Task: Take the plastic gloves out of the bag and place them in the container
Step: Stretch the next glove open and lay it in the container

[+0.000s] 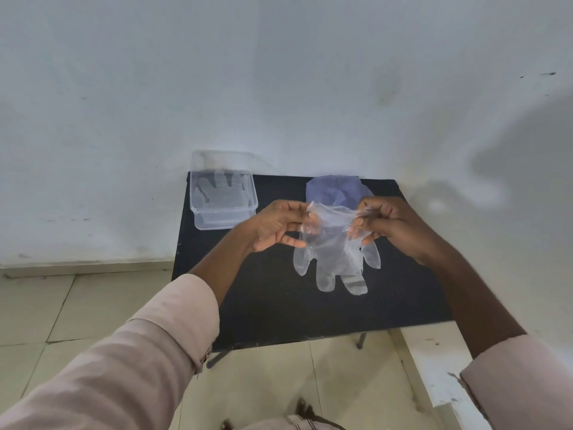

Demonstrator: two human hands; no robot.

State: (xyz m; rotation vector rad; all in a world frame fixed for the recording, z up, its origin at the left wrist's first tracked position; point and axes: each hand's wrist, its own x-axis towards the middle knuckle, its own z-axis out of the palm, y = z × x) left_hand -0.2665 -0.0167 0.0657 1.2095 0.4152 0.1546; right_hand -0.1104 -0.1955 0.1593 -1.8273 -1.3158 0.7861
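Note:
A clear plastic glove (336, 252) hangs fingers down above the black table (273, 305). My left hand (276, 226) pinches its cuff on the left and my right hand (387, 223) pinches it on the right, stretching the cuff between them. A bluish translucent bag (336, 189) lies behind my hands near the table's far edge. A clear rectangular container (223, 198) stands at the table's far left corner, and a glove lies flat inside it.
The table stands against a pale wall (279, 88). A tiled floor (62, 311) lies to the left and in front. A white ledge (434, 367) runs along the right of the table.

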